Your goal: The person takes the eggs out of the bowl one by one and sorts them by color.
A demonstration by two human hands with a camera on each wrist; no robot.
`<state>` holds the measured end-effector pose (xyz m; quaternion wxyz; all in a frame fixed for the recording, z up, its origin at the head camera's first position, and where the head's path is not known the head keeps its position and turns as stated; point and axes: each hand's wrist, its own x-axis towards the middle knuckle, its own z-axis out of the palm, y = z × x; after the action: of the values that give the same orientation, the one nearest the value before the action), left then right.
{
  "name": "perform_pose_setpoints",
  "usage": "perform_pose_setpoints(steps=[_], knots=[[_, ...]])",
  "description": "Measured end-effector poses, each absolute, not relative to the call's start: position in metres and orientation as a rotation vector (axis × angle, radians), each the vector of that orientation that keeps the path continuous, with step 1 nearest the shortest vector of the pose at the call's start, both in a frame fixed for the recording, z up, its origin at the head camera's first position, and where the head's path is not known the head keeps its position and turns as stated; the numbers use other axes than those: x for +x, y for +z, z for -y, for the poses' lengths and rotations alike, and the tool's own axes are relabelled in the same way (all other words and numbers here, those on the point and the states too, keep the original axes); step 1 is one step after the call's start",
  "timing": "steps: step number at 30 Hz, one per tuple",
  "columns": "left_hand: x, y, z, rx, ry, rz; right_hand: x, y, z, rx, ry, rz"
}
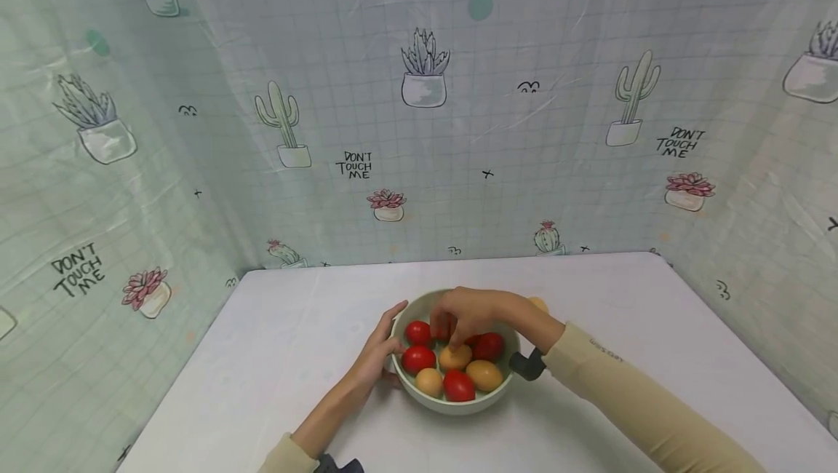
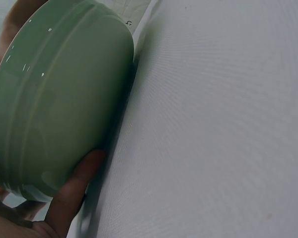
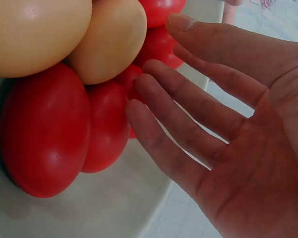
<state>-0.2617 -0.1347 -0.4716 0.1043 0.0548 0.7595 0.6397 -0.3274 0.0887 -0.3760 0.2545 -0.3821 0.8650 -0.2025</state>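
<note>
A pale green bowl (image 1: 452, 409) holds several eggs, some red (image 1: 459, 386) and some tan (image 1: 484, 375). My left hand (image 1: 376, 349) grips the bowl's left side, its thumb at the rim; in the left wrist view one finger (image 2: 73, 191) lies against the lower wall of the bowl (image 2: 64, 99). Over the far part of the bowl reaches my right hand (image 1: 473, 311). The right wrist view shows that hand (image 3: 238, 144) with loosely bent, spread fingers beside the red eggs (image 3: 44, 134), holding nothing. Whether a fingertip touches an egg I cannot tell.
One more tan, rounded thing (image 1: 539, 303) lies on the white table (image 1: 314, 313) behind my right wrist, partly hidden by it. A cloth printed with cactus drawings (image 1: 458, 145) hangs around the back and sides of the table.
</note>
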Motion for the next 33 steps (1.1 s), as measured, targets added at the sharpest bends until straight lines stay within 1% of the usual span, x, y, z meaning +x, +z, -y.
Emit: perform_pose_setpoints(steps=[9, 23, 33], knots=[[-0.257, -0.474, 0.135, 0.148, 1.889, -2.231, -0.323, -0.381, -0.084, -0.993, -0.473, -2.338], [-0.258, -0.472, 0.136, 0.169, 1.884, -2.237, -0.319, -0.381, -0.074, -1.024, -0.275, -2.406], [-0.258, -0.470, 0.136, 0.169, 1.890, -2.231, -0.317, -0.380, -0.072, -0.960, -0.161, -2.389]])
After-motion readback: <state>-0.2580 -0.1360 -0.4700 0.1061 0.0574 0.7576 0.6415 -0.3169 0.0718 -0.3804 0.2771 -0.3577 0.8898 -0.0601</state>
